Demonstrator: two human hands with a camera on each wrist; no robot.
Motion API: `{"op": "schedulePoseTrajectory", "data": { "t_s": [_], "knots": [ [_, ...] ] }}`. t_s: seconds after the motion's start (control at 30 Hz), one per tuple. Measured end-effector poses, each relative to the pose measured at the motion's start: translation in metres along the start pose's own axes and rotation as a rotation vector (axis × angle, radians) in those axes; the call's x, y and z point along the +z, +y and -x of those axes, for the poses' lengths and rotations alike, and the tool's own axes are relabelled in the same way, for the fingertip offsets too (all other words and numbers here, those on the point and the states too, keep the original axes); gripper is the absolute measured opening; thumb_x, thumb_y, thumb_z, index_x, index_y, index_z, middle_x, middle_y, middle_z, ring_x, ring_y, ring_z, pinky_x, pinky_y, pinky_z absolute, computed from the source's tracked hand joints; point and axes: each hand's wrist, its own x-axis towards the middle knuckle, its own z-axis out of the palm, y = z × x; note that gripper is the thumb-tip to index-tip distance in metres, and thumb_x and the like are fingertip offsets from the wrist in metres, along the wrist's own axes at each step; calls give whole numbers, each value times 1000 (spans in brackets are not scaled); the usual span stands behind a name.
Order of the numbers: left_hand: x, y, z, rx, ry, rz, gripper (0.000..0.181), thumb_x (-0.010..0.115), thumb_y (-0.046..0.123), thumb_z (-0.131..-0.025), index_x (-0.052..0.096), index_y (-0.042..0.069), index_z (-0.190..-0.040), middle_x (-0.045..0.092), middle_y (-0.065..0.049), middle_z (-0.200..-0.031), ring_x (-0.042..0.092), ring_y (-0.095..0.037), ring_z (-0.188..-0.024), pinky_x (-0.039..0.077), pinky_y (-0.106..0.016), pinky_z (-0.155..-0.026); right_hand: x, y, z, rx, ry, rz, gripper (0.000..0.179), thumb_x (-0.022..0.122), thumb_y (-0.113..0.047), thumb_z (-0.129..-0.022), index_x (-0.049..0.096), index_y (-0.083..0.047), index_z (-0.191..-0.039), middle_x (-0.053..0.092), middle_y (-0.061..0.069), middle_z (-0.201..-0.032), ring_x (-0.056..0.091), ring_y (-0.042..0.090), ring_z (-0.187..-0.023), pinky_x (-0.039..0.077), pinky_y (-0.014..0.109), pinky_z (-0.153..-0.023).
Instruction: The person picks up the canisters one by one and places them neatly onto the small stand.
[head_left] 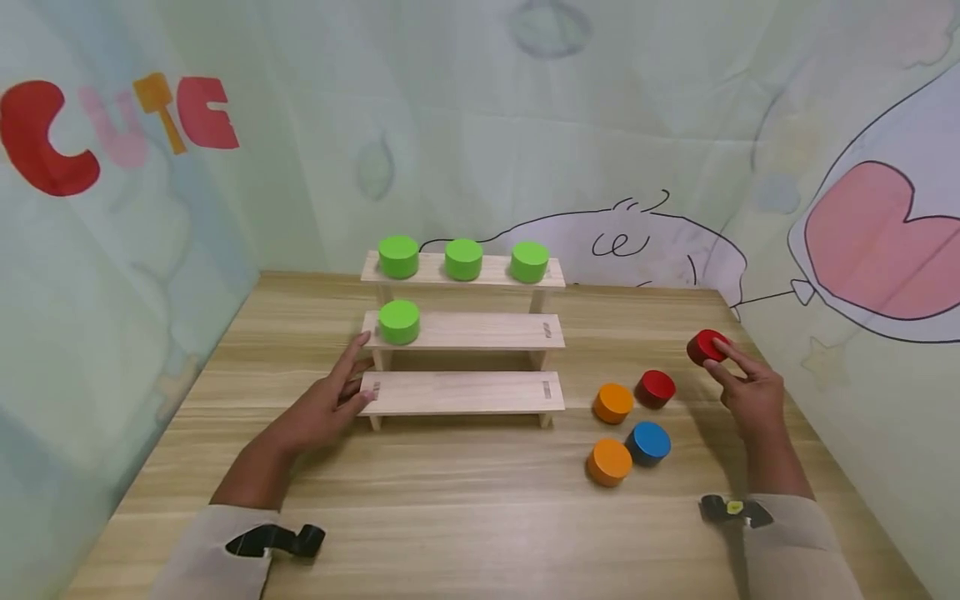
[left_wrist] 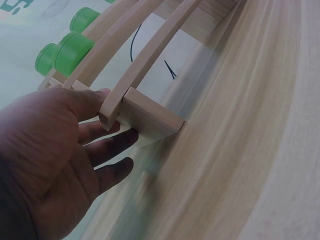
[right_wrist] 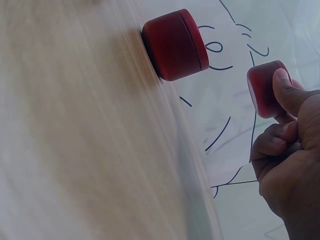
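Observation:
A three-step wooden rack (head_left: 465, 393) stands on the table. Three green round blocks (head_left: 463, 260) sit along its top step, and another green round block (head_left: 399, 322) is on the left of the middle step. My left hand (head_left: 324, 408) rests against the rack's left end; in the left wrist view, its fingers (left_wrist: 112, 147) are fairly straight beside the lowest step's leg. Over at the right, my right hand (head_left: 753, 398) pinches a red round block (head_left: 707, 347) between thumb and fingers, held above the table in the right wrist view. Another red round block (right_wrist: 175, 45) lies nearby.
Right of the rack, two orange round blocks (head_left: 613, 403) and a blue round block (head_left: 648, 443) lie close together beside the second red one. A printed cloth backdrop (head_left: 315, 167) rises behind the table (head_left: 465, 517) and on both sides.

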Motion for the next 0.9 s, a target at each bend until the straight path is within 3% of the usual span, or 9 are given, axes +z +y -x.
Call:
{"op": "schedulePoseTrajectory", "data": {
  "t_s": [0.13, 0.33, 0.47, 0.6, 0.67, 0.77, 0.83, 0.9],
  "knots": [
    [3, -1, 0, 6, -5, -6, 91, 54, 16, -116, -12, 31, -176, 32, -37, -172, 49, -53, -152, 46, -67, -118, -2, 0, 2, 17, 13, -5, 46, 82, -4, -96, 75, -12, -141, 71, -22, -130, 43, 1, -42, 30, 14, -45],
    [4, 0, -1, -4, 5, -26, 91, 54, 18, -116, -12, 33, -176, 34, -36, -172, 49, -52, -152, 45, -67, -119, 0, -6, 2, 22, 65, -41, 45, 84, -4, -95, 77, -14, -139, 73, -18, -114, 38, 2, -38, 29, 14, -43],
    [2, 0, -1, -13, 15, -45, 91, 55, 18, -116, -12, 33, -176, 35, -35, -172, 49, -52, -152, 45, -67, -119, 6, -14, 1, -50, 82, 45, 42, 83, -6, -97, 77, -12, -138, 72, -19, -108, 36, 2, -38, 30, 14, -43],
    [-1, -1, -1, -8, 19, -42, 92, 55, 16, -116, -12, 35, -176, 35, -35, -172, 49, -52, -152, 46, -67, -119, 12, -20, 0, -119, 80, 146, 41, 83, -9, -98, 76, -14, -139, 74, -22, -115, 37, 2, -41, 29, 15, -45],
    [-1, -1, -1, -4, 16, -37, 93, 56, 16, -116, -12, 36, -176, 35, -35, -172, 49, -52, -152, 45, -66, -119, 14, -23, 0, -155, 81, 185, 41, 83, -10, -98, 78, -16, -137, 76, -17, -125, 48, -2, -47, 32, 15, -46],
    [-2, 0, -2, -1, 13, -31, 93, 55, 16, -116, -13, 36, -176, 34, -35, -172, 49, -52, -152, 45, -66, -119, 17, -26, 1, -215, 82, 244, 40, 84, -11, -97, 78, -17, -136, 75, -5, -138, 66, -9, -70, 42, 11, -51],
    [-2, 0, -2, -1, 11, -30, 93, 55, 16, -116, -13, 35, -176, 34, -36, -172, 49, -52, -152, 45, -66, -119, 18, -29, 2, -252, 80, 254, 39, 84, -10, -97, 78, -15, -136, 75, -1, -139, 69, -13, -84, 46, 10, -54],
    [-1, 0, -3, 1, 9, -31, 93, 55, 16, -116, -13, 33, -176, 33, -36, -172, 49, -52, -152, 45, -66, -119, 19, -31, 3, -270, 81, 279, 40, 84, -13, -98, 78, -17, -137, 75, -1, -140, 68, -13, -86, 48, 9, -56]
  ]
}}
